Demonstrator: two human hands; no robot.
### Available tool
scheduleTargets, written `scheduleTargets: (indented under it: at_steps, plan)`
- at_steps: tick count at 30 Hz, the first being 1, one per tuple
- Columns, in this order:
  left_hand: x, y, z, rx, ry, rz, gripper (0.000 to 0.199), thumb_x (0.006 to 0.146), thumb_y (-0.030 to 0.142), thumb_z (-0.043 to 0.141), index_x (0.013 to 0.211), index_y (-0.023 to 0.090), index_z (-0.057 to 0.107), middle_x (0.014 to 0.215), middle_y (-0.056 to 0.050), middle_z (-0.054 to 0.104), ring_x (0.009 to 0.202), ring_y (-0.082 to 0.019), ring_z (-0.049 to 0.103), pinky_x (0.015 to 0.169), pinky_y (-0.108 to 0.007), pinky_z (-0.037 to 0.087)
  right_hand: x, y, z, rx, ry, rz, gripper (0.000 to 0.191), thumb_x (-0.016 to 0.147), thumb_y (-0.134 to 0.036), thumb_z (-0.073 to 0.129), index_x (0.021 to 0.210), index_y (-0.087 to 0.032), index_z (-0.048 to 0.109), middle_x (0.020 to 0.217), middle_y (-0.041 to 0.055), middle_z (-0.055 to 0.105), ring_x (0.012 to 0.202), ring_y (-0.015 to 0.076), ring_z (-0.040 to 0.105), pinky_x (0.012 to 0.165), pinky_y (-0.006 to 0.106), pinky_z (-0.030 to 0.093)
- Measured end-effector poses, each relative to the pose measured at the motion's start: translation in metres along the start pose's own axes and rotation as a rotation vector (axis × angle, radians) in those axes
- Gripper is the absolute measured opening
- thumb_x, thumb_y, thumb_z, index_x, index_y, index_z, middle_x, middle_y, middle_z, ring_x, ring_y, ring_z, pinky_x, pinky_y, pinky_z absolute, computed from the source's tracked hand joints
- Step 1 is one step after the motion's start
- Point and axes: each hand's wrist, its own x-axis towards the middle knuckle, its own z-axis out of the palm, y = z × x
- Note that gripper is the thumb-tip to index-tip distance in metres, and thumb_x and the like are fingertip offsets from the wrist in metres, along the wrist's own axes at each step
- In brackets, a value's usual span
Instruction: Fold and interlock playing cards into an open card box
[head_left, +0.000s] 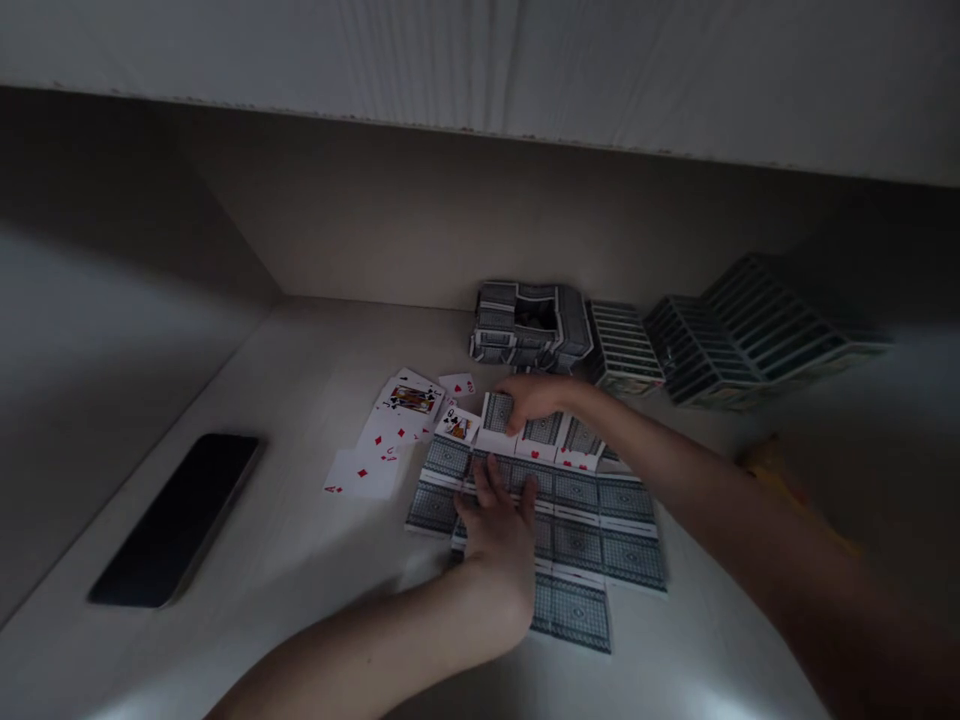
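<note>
Folded playing cards joined into a flat patterned panel [576, 545] lie on the white surface. My left hand [496, 520] rests on the panel, its fingers spread over the card backs. Above it, my right hand [531, 398] is at an upright folded card [495, 412] at the panel's far edge, thumb in front and the other fingers curled behind, partly hidden. More raised folded cards [541, 430] stand to the right of that one, partly behind my right wrist. A queen card [456, 425] shows its face at the panel's far left corner.
Loose cards [375, 472] lie face up left of the panel. A black phone [176, 520] is farther left. At the back stand a folded-card structure [531, 325] and zigzag card rows [705, 345]. Something yellow [784, 480] is at the right. A shelf edge [480, 130] hangs above.
</note>
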Motion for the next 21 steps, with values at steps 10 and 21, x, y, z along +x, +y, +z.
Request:
scheduleTargets:
  at_steps: [10, 21]
  plan:
    - [-0.004, 0.005, -0.009, 0.057, -0.017, -0.063, 0.053, 0.08, 0.013, 0.042, 0.129, 0.032, 0.033, 0.138, -0.017, 0.022, 0.127, -0.039, 0.016, 0.088, -0.059, 0.032, -0.003, -0.011, 0.004, -0.054, 0.001, 0.01, 0.033, 0.049, -0.014, 0.068, 0.082, -0.018, 0.068, 0.074, -0.0009, 0.069, 0.067, 0.0153, 0.06, 0.058, 0.02, 0.044]
    - [-0.003, 0.006, -0.005, 0.006, -0.028, -0.074, 0.053, 0.08, 0.013, 0.041, 0.129, 0.032, 0.031, 0.14, -0.011, 0.021, 0.128, -0.036, 0.014, 0.092, -0.06, 0.027, -0.007, -0.017, 0.008, -0.142, -0.044, -0.049, 0.032, 0.054, -0.016, 0.066, 0.086, -0.015, 0.067, 0.083, 0.0033, 0.069, 0.07, 0.0161, 0.061, 0.057, 0.02, 0.043]
